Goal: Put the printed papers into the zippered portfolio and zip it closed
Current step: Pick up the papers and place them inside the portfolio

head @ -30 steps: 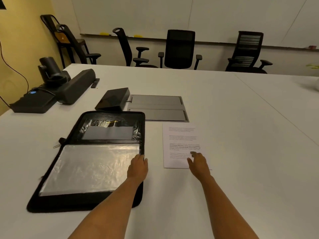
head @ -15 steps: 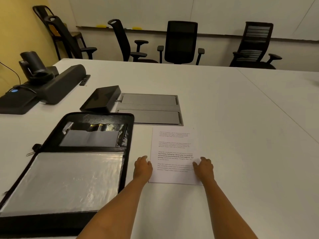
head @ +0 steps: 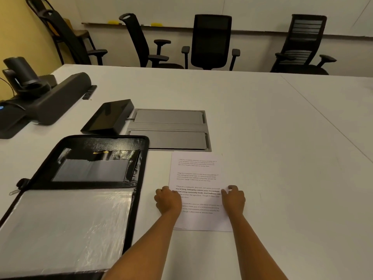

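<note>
The printed papers (head: 198,170) lie flat on the white table, just right of the portfolio. The black zippered portfolio (head: 105,142) lies open at the left, with a clear plastic sleeve (head: 66,227) in its near half and pockets in its far half. Its zipper pull (head: 14,191) sticks out at the left edge. My left hand (head: 168,201) is curled on the papers' left edge. My right hand (head: 233,200) is curled on their right edge. Both hands are at about the middle of the sheet's length.
A grey cable hatch (head: 169,128) is set into the table just beyond the papers, with a black touch panel (head: 110,116) beside it. A speaker bar (head: 50,98) and camera (head: 19,73) stand far left. Office chairs (head: 211,41) line the far edge.
My left hand left the portfolio's right edge and came to the papers' left edge. My right hand slid from the sheet's face to its right edge. The view shifted closer.
</note>
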The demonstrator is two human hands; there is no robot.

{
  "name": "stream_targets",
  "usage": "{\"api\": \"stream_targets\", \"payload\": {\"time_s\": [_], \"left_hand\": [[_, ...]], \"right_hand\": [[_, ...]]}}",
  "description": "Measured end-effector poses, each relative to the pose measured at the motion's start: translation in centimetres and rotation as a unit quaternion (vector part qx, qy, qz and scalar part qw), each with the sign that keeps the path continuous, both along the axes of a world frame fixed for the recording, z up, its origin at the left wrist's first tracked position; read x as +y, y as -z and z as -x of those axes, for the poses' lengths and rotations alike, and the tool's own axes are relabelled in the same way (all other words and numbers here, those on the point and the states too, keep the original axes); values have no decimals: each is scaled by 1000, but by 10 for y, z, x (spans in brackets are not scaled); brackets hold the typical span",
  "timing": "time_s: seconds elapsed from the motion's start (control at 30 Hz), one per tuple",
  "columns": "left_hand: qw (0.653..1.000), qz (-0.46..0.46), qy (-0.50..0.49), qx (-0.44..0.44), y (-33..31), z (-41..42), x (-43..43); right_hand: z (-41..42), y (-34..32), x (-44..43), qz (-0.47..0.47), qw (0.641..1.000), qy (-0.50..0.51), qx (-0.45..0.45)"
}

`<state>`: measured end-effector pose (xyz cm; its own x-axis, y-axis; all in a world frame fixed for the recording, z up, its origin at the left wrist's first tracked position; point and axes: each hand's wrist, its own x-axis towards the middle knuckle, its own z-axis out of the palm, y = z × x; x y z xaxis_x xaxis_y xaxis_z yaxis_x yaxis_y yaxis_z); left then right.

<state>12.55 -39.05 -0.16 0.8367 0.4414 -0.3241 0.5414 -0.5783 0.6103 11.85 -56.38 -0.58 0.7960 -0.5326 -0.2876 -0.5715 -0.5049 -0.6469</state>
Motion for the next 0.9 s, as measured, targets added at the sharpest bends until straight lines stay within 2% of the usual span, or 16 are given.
{"api": "stream_targets", "payload": {"time_s": [0.13, 0.23, 0.3, 0.43, 0.53, 0.6, 0.67, 0.73, 0.8, 0.9], "left_hand": [[999, 28, -27, 14, 3, -5, 5], [998, 47, -29, 18, 6, -5, 8], [998, 53, -21, 16, 6, -4, 9], [997, 77, 1, 6, 6, -3, 17], [991, 125, 45, -4, 5, -1, 31], [976, 214, 46, 7, 0, 0, 42], [934, 353, 39, 39, -10, 1, 50], [894, 440, 59, 57, -22, 4, 56], [873, 480, 73, 44, -33, 8, 58], [867, 483, 118, 26, -48, 13, 64]], "right_hand": [[-7, 3, -7, -90, 995, 24, 26], [-6, 4, -9, -120, 992, 11, 31], [-3, 3, -9, -129, 992, 2, 12], [6, -3, -11, -259, 964, -51, -45], [14, -9, -17, -310, 944, -89, -65], [19, -13, -21, -349, 929, -98, -71], [23, -17, -23, -399, 908, -108, -71], [28, -23, -21, -456, 878, -127, -68], [33, -32, -18, -493, 855, -149, -64], [40, -42, -13, -498, 842, -202, -41]]}}
